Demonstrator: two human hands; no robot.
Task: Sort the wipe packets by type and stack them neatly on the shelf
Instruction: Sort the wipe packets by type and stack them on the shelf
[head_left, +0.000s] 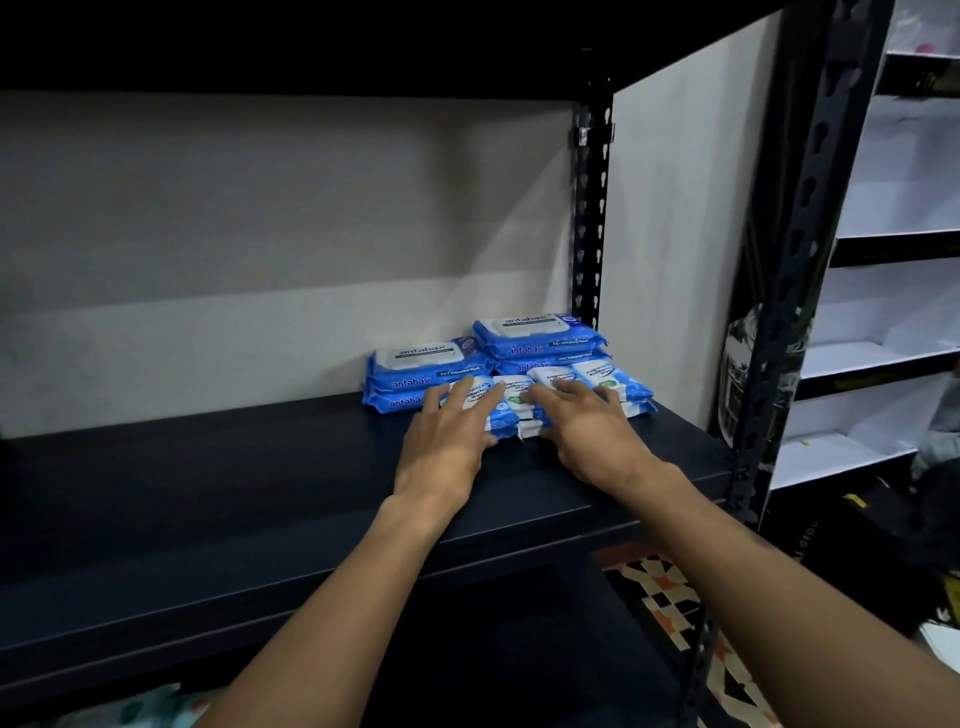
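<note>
As left hand (445, 439) and right hand (589, 428) rest straight fingers on the small wipe packets (508, 401), their labels lie half hidden.

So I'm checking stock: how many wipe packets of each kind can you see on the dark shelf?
Large blue antabax packets with white flip lids: 4 in view, in 2 stacks.
Small blue-and-white antibacterial wipe packets: at least 4; the left hand and right hand hide the rest.
Total: at least 8.
</note>
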